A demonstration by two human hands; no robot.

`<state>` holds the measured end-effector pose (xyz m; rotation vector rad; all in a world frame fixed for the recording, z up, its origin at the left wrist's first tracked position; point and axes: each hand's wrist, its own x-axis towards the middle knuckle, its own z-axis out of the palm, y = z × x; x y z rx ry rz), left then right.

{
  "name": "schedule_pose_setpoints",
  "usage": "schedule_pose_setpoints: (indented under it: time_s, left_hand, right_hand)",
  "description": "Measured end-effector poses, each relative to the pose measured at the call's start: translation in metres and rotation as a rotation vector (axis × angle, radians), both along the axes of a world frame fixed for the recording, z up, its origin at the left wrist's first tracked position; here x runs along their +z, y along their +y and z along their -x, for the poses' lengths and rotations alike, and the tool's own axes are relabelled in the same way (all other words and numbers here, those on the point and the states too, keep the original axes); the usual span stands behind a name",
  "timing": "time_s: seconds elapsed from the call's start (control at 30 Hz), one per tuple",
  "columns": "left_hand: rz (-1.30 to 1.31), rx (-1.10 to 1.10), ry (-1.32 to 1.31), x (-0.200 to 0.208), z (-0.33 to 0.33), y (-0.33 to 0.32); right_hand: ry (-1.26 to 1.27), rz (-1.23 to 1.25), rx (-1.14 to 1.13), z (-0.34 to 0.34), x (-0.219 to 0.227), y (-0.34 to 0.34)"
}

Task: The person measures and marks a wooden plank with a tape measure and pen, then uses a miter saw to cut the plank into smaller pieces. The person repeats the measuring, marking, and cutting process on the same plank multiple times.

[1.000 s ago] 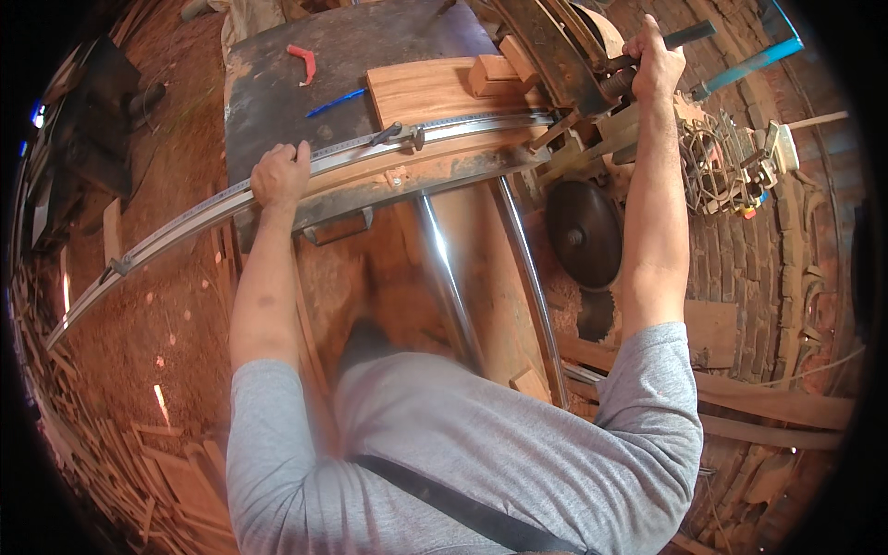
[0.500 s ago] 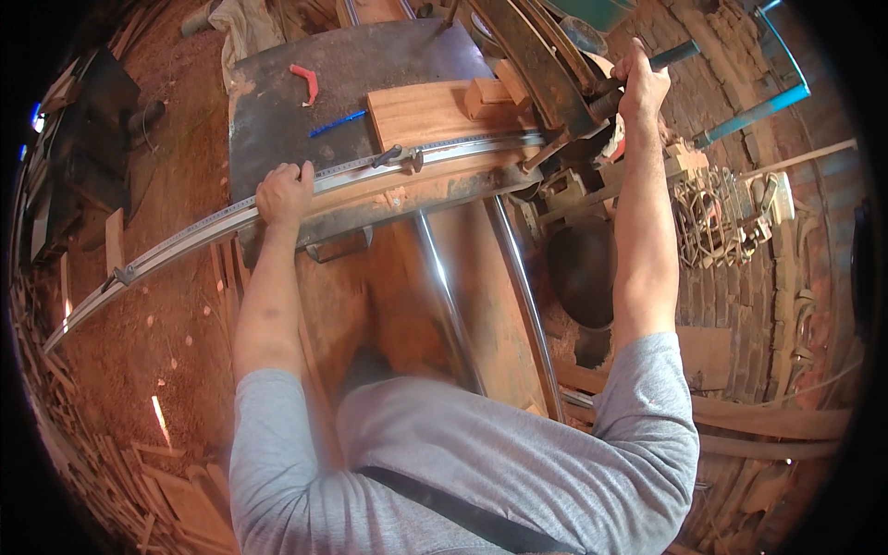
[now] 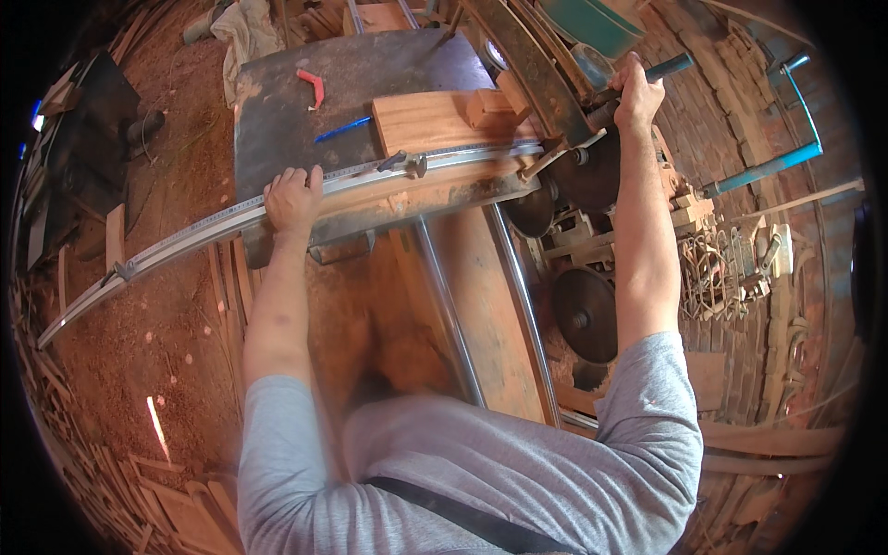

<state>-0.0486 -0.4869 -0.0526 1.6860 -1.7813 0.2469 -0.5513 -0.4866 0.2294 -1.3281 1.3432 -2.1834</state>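
My left hand [image 3: 294, 199] is closed over a long silver rail [image 3: 342, 173] with a scale along it, its fingers curled over the far edge. A small metal stop [image 3: 404, 164] sits on the rail to the right of that hand. At the upper right my right hand [image 3: 638, 95] is wrapped round a dark round handle [image 3: 670, 67] beside a rusty metal beam [image 3: 532, 67]. Behind the rail, a flat wooden board [image 3: 421, 122] lies on a dark metal table [image 3: 277, 139], with a small wood block [image 3: 488, 108] on top.
A red angled piece [image 3: 313, 88] and a blue pen [image 3: 342, 129] lie on the table. Dark round discs [image 3: 585, 314] stand at the right, near tangled metal parts [image 3: 721, 259]. Two shiny bars [image 3: 450, 314] run below the rail. Wood strips and sawdust cover the floor at left.
The discs and tools at the right now sit lower in view, and more discs show. Both hands keep their grips on the rail and handle.
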Motion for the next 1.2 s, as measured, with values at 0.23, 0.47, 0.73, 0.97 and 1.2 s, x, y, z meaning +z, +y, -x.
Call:
schedule_pose_setpoints:
  time_s: [0.23,0.47,0.73,0.97,1.2]
  left_hand:
    - [0.026,0.038,-0.016,-0.007,0.005,-0.001]
    - [0.027,0.082,-0.055,-0.022,0.013,-0.003]
    - [0.118,0.134,-0.073,-0.029,0.017,-0.009]
    - [0.052,0.224,-0.057,-0.022,0.025,0.005]
    - [0.150,0.235,-0.009,-0.032,0.027,0.015]
  right_hand:
    - [0.010,0.062,0.015,0.001,-0.005,0.003]
    - [0.057,0.161,0.079,0.024,-0.026,0.003]
    - [0.075,0.309,-0.031,0.027,-0.039,0.004]
    - [0.063,0.330,-0.038,0.026,-0.048,0.018]
    - [0.062,0.368,-0.053,0.030,-0.054,0.028]
